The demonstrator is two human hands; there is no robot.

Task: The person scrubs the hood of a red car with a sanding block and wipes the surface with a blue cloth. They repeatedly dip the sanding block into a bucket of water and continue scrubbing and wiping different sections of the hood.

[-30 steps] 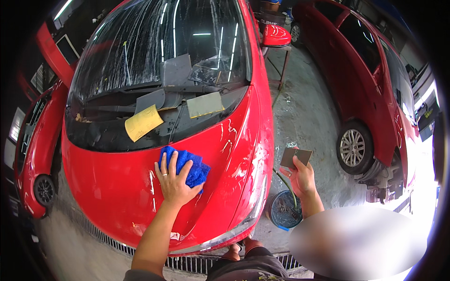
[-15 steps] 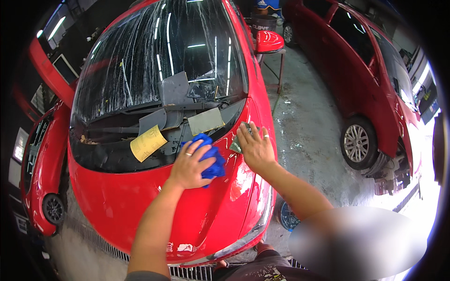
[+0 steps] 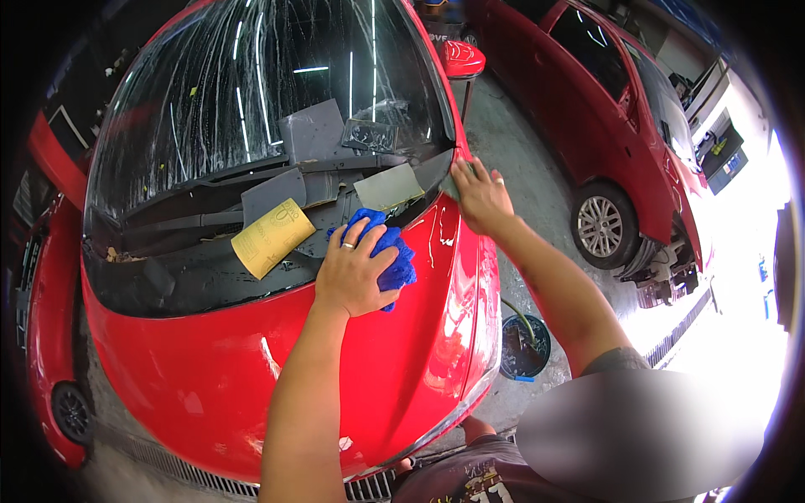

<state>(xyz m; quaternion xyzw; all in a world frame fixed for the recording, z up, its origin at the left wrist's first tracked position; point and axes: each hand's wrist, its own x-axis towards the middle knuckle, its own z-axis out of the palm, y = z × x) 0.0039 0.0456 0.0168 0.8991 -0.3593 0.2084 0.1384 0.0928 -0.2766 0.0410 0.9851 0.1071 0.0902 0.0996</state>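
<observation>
My left hand (image 3: pixel 348 277) is wrapped over a crumpled blue cloth (image 3: pixel 397 258), which rests on the red hood (image 3: pixel 210 369) close to the windshield base. Farther right, my right hand (image 3: pixel 486 204) lies along the car's edge by the windshield corner, pressing a small grey-green sandpaper piece (image 3: pixel 450 186) to the surface; most of it is hidden under the fingers. Beside the cloth, a curled yellow-backed sandpaper sheet (image 3: pixel 272 238) and a pale grey-green sheet (image 3: pixel 390 186) lie on the black cowl. Dark grey sheets (image 3: pixel 312 131) and a dark rectangular pad (image 3: pixel 370 135) sit at the glass.
The windshield (image 3: pixel 210 92) has whitish streaks. A red side mirror (image 3: pixel 464 59) juts out ahead of my right hand. On the floor at right stands a dark bucket (image 3: pixel 526 348) with a hose. A dark red car (image 3: pixel 553 101) is parked beyond; another red car (image 3: pixel 54 335) is at left.
My right hand has slid with the sandpaper up along the fender to the windshield corner. My left hand and the cloth have shifted slightly right and farther forward. The view has moved.
</observation>
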